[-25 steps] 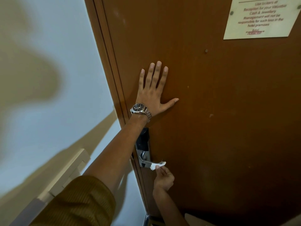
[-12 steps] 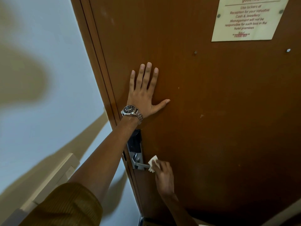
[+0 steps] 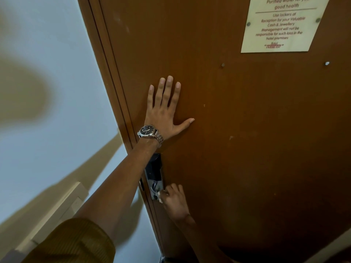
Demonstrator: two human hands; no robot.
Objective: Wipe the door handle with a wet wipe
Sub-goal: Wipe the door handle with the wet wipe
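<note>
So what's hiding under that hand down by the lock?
A bit of white wet wipe peeks out under the right hand. The door handle itself is covered, so it can't be seen.

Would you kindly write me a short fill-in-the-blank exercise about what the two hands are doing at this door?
1. The left hand lies flat against the brown ____.
2. A metal ____ sits on the left wrist.
3. The right hand presses a white wipe against the door ____, at the lock plate.
4. The cream notice is fixed to the door ____ the left hand, toward the right.

Missing words: door; watch; handle; above
</note>
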